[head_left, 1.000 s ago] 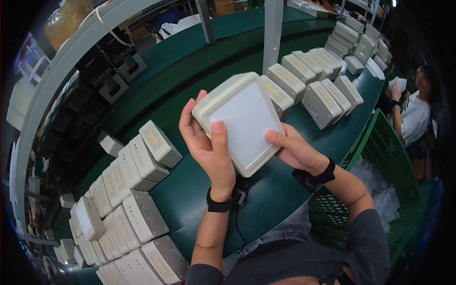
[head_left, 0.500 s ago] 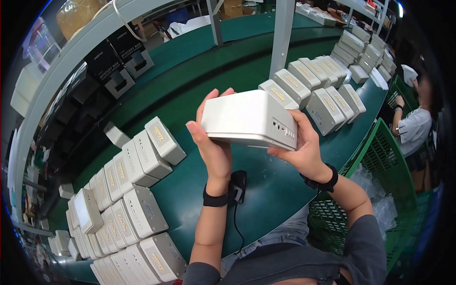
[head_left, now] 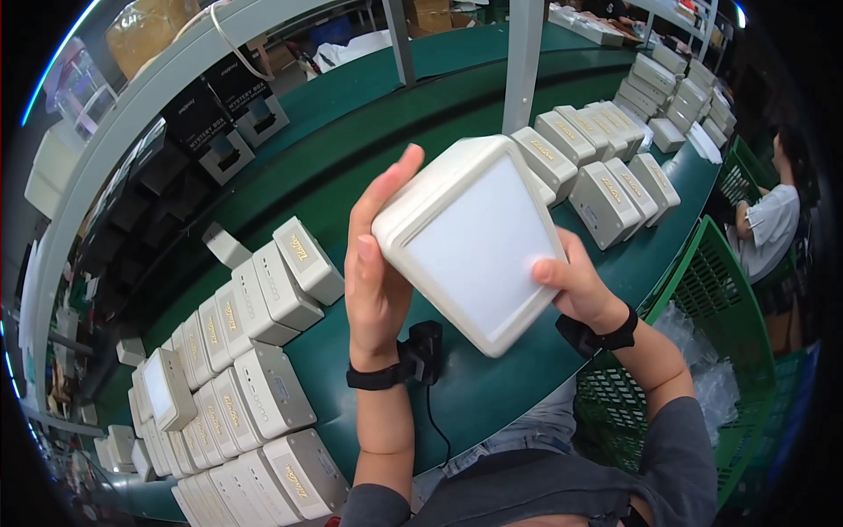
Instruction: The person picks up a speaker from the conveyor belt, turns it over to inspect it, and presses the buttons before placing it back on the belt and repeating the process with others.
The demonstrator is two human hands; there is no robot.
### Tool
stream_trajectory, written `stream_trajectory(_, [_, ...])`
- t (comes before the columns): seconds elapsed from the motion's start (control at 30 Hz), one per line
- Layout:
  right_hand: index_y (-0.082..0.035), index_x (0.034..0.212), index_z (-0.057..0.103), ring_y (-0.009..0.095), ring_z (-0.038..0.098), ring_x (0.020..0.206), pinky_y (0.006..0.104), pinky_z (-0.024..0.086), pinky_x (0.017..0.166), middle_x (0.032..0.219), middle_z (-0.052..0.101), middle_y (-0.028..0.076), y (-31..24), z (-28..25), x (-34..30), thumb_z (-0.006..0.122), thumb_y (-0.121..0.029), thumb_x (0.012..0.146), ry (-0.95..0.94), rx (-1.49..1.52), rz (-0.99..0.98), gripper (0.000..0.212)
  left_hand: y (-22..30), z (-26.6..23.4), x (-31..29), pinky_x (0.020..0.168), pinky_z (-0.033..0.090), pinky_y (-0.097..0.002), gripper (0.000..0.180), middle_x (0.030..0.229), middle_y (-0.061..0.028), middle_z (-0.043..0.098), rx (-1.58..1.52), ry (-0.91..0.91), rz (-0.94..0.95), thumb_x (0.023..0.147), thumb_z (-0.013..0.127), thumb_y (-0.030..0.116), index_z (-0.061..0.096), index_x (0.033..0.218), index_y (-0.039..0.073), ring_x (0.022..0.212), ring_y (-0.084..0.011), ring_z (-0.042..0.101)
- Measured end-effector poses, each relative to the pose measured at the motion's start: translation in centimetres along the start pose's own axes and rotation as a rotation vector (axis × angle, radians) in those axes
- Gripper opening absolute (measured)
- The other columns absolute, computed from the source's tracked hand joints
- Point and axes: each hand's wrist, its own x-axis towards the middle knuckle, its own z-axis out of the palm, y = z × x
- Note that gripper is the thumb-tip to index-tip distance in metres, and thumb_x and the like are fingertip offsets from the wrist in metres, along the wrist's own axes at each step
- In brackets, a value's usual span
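Observation:
Held up over the table, a cream-white box-shaped device (head_left: 479, 250) shows its square, pale front panel, tilted toward me. My left hand (head_left: 376, 281) is closed around its left side, thumb and fingers against the casing. On the right edge my right hand (head_left: 580, 279) grips it, the thumb pressing on the panel and the other fingers hidden behind. Below the device, a small black block-shaped thing with a cord (head_left: 426, 351) is beside my left wrist.
Rows of like devices (head_left: 255, 307) stand on the green table (head_left: 342, 378) at left, more (head_left: 606, 198) at right. A metal post (head_left: 522, 70) rises behind. Black printed boxes (head_left: 215, 132) are at far left. Green crates (head_left: 716, 272) sit at right, near a seated person (head_left: 768, 224).
The device has been turned in my hands: its side with ports faced me before, and now the front panel does. My right thumb has shifted onto the panel.

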Motion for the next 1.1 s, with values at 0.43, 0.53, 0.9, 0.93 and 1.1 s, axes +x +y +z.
stream_trajectory(0.43, [0.001,0.138,0.04,0.024,0.056,0.116,0.0365,0.048,0.096,0.126,0.056,0.018,3.2,0.3,0.8,0.042,-0.038,0.1,-0.594,0.741,0.491,0.055,1.1,-1.9,-1.4,0.075,0.049,-0.0315,0.092,0.092,-0.01,0.062,0.555,0.061,-0.026,0.066,0.056,0.083,0.055,0.103,-0.002,0.082,-0.0204,0.062])
stream_trajectory(0.53, [0.001,0.139,0.039,0.026,0.056,0.116,0.0377,0.048,0.095,0.129,0.055,0.017,2.1,-0.5,1.2,0.042,-0.04,0.1,-0.229,-0.087,0.231,0.057,3.1,-0.6,-1.5,0.064,0.047,-0.0319,0.085,0.08,-0.0099,0.06,0.769,0.079,0.115,0.066,0.06,0.08,0.058,0.092,-0.001,0.069,-0.0204,0.058])
stream_trajectory(0.9, [-0.001,0.136,0.039,0.038,0.059,0.109,0.0418,0.052,0.087,0.123,0.055,0.027,-1.8,2.7,-1.6,0.087,-0.016,0.059,-0.149,-1.106,-0.855,0.092,5.1,1.6,-3.7,0.069,0.048,-0.0336,0.094,0.087,-0.015,0.06,1.41,-0.126,0.314,0.066,0.053,0.083,0.058,0.1,-0.004,0.077,-0.0257,0.061])
stream_trajectory(0.93, [-0.001,0.136,0.039,0.038,0.059,0.109,0.0418,0.052,0.087,0.123,0.055,0.027,-1.7,2.3,-1.5,0.087,-0.016,0.059,-0.146,-1.102,-0.846,0.092,4.1,1.9,-3.6,0.08,0.047,-0.0375,0.101,0.101,-0.0187,0.059,1.274,-0.004,0.397,0.066,0.052,0.085,0.052,0.113,-0.004,0.091,-0.0296,0.06])
stream_trajectory(1.1, [-0.001,0.127,0.046,0.028,0.062,0.1,0.0394,0.051,0.087,0.113,0.06,0.016,-4.7,1.2,-2.4,0.076,-0.022,0.076,0.496,-1.075,-1.098,0.063,6.5,2.2,-3.8,0.106,0.032,-0.0507,0.121,0.136,-0.0277,0.042,1.17,0.181,0.623,0.065,0.048,0.088,0.026,0.141,-0.003,0.124,-0.0398,0.046])
